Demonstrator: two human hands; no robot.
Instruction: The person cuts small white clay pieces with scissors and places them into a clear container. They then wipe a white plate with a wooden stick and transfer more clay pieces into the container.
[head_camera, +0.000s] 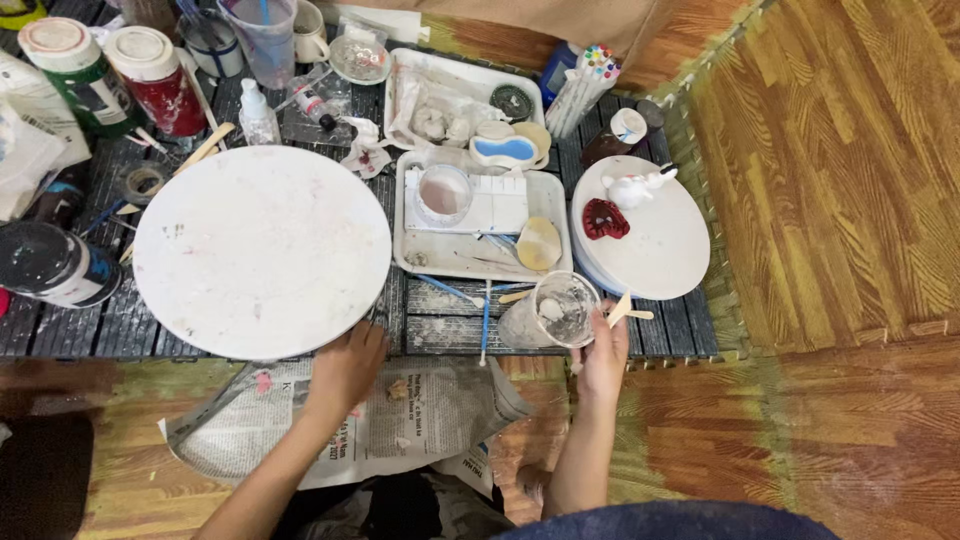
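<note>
My left hand (345, 368) rests at the near edge of a large white round board (260, 250), fingers touching its rim. Over at the front of the low dark slatted table (440, 325), my right hand (604, 352) grips a clear plastic cup (555, 312) smeared with white paste, and also holds a small wooden stick (622, 310). A crumpled newspaper (400, 420) lies on the floor between my arms.
A white tray (470, 262) with a small cup, white blocks and a round lid sits mid-table. A smaller white round board (650, 245) carries a red piece and a white figurine. Paint jars, bottles and cups crowd the back left. Wood-pattern mats cover the floor.
</note>
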